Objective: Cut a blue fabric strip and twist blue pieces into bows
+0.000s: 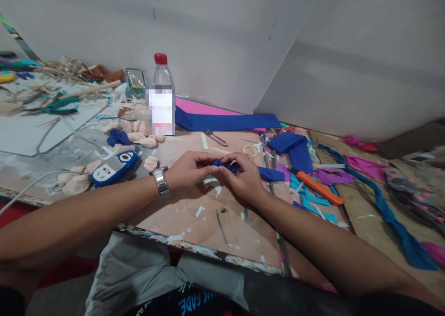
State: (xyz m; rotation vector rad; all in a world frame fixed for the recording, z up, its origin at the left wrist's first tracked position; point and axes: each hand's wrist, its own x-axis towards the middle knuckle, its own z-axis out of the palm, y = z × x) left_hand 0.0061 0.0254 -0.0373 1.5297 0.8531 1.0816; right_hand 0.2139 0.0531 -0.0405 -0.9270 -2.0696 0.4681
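Observation:
Above the middle of the wooden table (181,216), a small piece of blue material (232,167) is pinched between both hands. My left hand (196,168), with a metal watch (161,181) at the wrist, grips its left end with thumb and fingers. From the right, my right hand (245,173) holds the same piece, and its fingers hide part of it. A blue strip (273,173) shows just beyond my right hand. The two hands meet at the fingertips.
Small pink-handled snips (218,138) lie beyond the hands, near a long blue strip (229,122) and a bottle with a red cap (160,59). At the left sits a blue-and-white power socket (113,168). An orange cutter (320,187) rests on scraps at the right.

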